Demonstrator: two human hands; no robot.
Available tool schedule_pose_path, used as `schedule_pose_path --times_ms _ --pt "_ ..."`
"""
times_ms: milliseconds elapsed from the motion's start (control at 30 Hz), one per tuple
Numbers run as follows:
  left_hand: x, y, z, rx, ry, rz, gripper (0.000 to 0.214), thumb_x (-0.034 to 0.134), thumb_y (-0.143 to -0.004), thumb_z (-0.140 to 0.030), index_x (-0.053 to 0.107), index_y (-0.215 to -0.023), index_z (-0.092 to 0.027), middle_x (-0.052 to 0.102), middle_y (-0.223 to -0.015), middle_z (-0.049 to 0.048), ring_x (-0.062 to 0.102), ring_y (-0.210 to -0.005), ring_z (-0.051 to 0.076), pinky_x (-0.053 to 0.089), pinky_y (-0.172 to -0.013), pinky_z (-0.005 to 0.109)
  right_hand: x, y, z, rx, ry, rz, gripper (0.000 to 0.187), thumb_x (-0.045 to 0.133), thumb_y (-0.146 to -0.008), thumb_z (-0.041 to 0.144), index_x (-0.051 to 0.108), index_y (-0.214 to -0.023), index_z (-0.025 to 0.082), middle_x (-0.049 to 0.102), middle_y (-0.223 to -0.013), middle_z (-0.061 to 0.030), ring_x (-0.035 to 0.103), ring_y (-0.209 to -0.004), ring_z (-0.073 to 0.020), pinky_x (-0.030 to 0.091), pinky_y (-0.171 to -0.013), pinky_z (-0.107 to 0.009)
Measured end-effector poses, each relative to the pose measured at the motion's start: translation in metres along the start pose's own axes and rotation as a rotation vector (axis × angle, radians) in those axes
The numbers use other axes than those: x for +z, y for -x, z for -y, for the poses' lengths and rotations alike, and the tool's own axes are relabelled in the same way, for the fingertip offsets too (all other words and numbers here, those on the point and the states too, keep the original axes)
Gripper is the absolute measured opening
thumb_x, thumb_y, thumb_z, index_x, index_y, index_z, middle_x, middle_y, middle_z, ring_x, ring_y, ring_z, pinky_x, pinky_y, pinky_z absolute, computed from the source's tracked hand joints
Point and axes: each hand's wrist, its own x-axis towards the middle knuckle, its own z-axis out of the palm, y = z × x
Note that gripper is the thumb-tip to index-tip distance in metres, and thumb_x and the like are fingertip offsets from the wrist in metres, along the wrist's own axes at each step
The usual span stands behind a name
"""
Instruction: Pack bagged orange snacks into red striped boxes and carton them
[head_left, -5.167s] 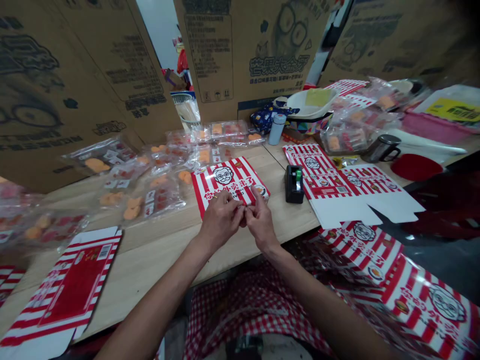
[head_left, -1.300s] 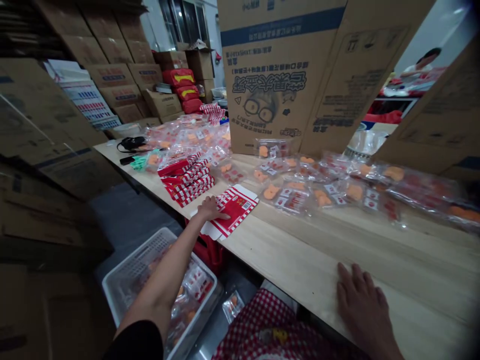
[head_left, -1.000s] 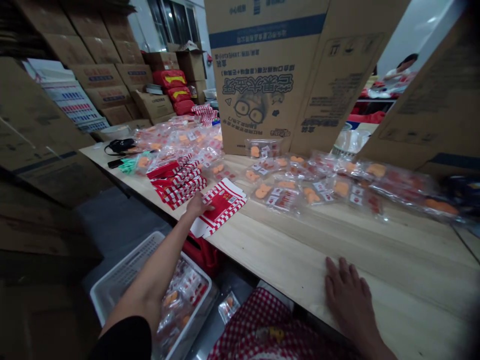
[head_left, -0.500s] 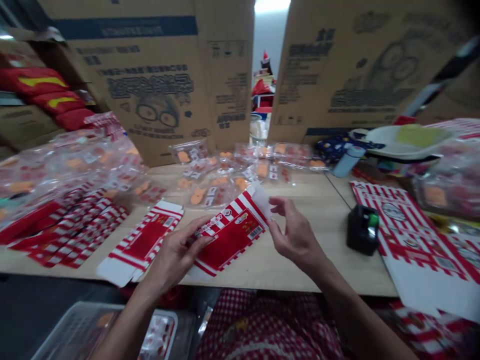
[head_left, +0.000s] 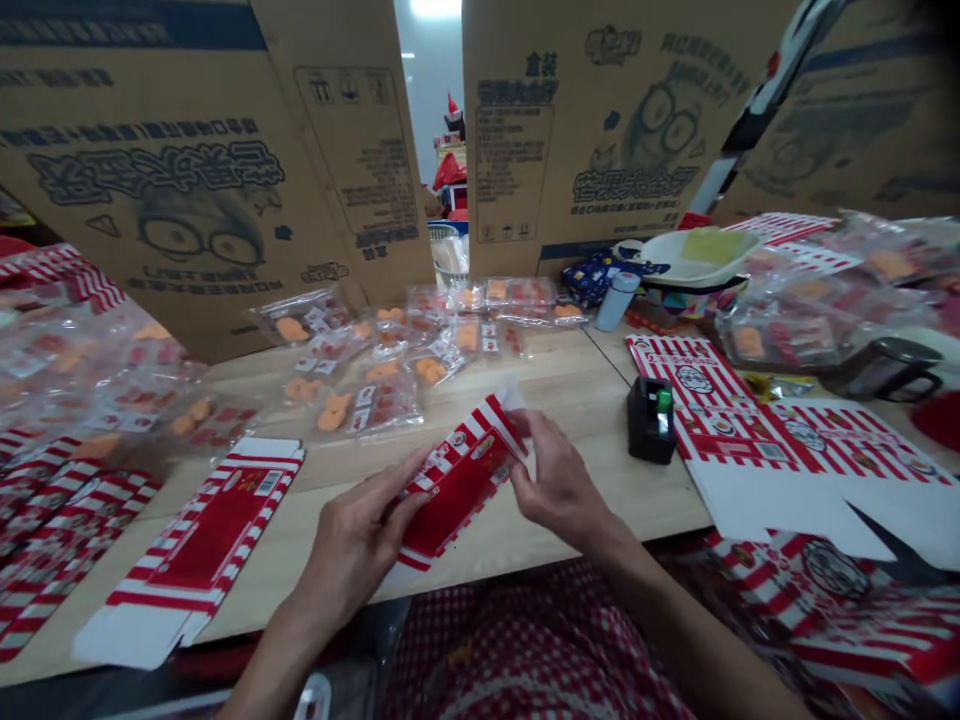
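A red and white striped carton (head_left: 461, 490) is held tilted above the wooden table, between both hands. My left hand (head_left: 367, 530) grips its lower left part, with the thumb across the red front panel. At the upper right end, my right hand (head_left: 555, 475) is closed on the carton beside its white end flap (head_left: 511, 397); some fingertips are hidden behind it. To the left lies a second flat striped carton (head_left: 206, 530) with its white flap toward the table's front edge. Clear packets (head_left: 367, 400) with orange pieces lie beyond my hands.
A black tape dispenser (head_left: 651, 420) stands to the right, beside flat striped card sheets (head_left: 757, 440). Several stacked cartons (head_left: 67, 540) fill the left side. Tall cardboard boxes (head_left: 322, 150) wall off the back. A blue bottle (head_left: 617, 301) and a dark mug (head_left: 889, 368) stand on the right.
The camera view has swung to the right. My right hand has closed in on the carton's upper end at the flap, while my left hand keeps its grip.
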Motion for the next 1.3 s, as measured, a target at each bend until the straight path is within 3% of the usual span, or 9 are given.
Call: schedule_pose_path --times_ms 133,233,367,467,567,767,933,1167,1300 --pt "0.001 0.002 0.003 0.104 -0.074 0.027 0.046 0.057 -0.099 -0.026 0.056 -0.145 -0.030 0.075 -0.124 0.0052 0.074 -0.102 0.019 0.058 -0.083 0.028 -0.011 -0.003 -0.023 0.266 -0.617 0.564 0.031 0.063 -0.089 0.037 0.067 -0.109 0.014 0.073 -0.104 -0.0107 0.069 -0.092 -0.0244 0.057 -0.082 -0.039" --pt "0.010 0.005 -0.001 0.127 -0.111 0.076 0.053 0.062 -0.097 -0.036 0.052 -0.148 -0.029 0.072 -0.126 0.0090 0.070 -0.107 0.024 0.058 -0.090 0.036 -0.009 0.002 -0.029 0.320 -0.775 0.761 0.047 0.067 -0.089 0.057 0.074 -0.098 0.012 0.072 -0.087 -0.0075 0.065 -0.074 -0.0173 0.054 -0.071 -0.030" --pt "0.033 0.013 -0.012 0.118 -0.026 0.109 0.076 0.071 -0.088 -0.052 0.044 -0.153 -0.023 0.064 -0.141 0.0160 0.064 -0.124 0.031 0.055 -0.101 0.045 -0.003 0.008 -0.013 0.282 -0.836 0.725 0.053 0.062 -0.092 0.062 0.074 -0.087 0.011 0.065 -0.073 -0.0040 0.055 -0.059 -0.0110 0.045 -0.056 -0.023" --pt "0.038 0.014 -0.020 -0.049 0.226 0.174 0.056 0.071 -0.090 -0.046 0.058 -0.140 -0.024 0.072 -0.129 0.0104 0.072 -0.110 0.026 0.058 -0.093 0.035 -0.010 0.001 0.006 -0.015 -0.582 0.612 0.040 0.055 -0.099 0.045 0.072 -0.078 0.015 0.065 -0.076 -0.0039 0.056 -0.066 -0.0132 0.046 -0.061 -0.025" --pt "0.033 0.006 -0.027 -0.261 0.488 0.221 0.036 0.070 -0.091 -0.042 0.068 -0.123 -0.023 0.078 -0.110 0.0043 0.075 -0.091 0.021 0.059 -0.080 0.027 -0.022 -0.011 0.017 -0.206 -0.320 0.375 0.026 0.053 -0.097 0.027 0.072 -0.082 0.018 0.069 -0.080 -0.0032 0.062 -0.074 -0.0158 0.050 -0.070 -0.028" --pt "0.035 -0.009 -0.015 -0.465 0.480 -0.080 0.029 0.060 -0.096 -0.044 0.071 -0.102 -0.017 0.079 -0.089 0.0027 0.072 -0.079 0.018 0.055 -0.071 0.024 -0.028 -0.011 0.003 -0.146 -0.153 -0.177 0.027 0.050 -0.097 0.018 0.070 -0.116 0.020 0.074 -0.107 -0.0085 0.070 -0.099 -0.0207 0.056 -0.088 -0.037" --pt "0.040 -0.014 -0.011 -0.401 0.482 -0.044 0.027 0.059 -0.095 -0.040 0.072 -0.106 -0.018 0.080 -0.094 0.0028 0.073 -0.082 0.018 0.055 -0.075 0.025 -0.009 0.001 -0.008 -0.224 -0.004 -0.038 0.033 0.049 -0.090 0.009 0.066 -0.118 0.015 0.071 -0.115 -0.0141 0.067 -0.109 -0.0249 0.053 -0.096 -0.044" --pt "0.032 -0.024 -0.017 -0.087 0.156 0.045 0.028 0.054 -0.099 -0.035 0.073 -0.116 -0.023 0.080 -0.102 0.0044 0.074 -0.089 0.020 0.054 -0.084 0.030 -0.001 -0.009 -0.017 0.336 -0.743 0.687 0.033 0.071 -0.085 0.043 0.071 -0.099 0.013 0.076 -0.089 -0.0071 0.069 -0.071 -0.0178 0.057 -0.065 -0.029" --pt "0.039 -0.019 -0.022 0.054 -0.011 0.091 0.060 0.069 -0.090 -0.046 0.056 -0.144 -0.020 0.065 -0.140 0.0138 0.063 -0.126 0.032 0.048 -0.107 0.046 -0.001 -0.008 -0.019 0.466 -0.971 0.566 0.041 0.080 -0.078 0.051 0.076 -0.090 0.011 0.076 -0.081 -0.0068 0.068 -0.064 -0.0153 0.054 -0.062 -0.026"
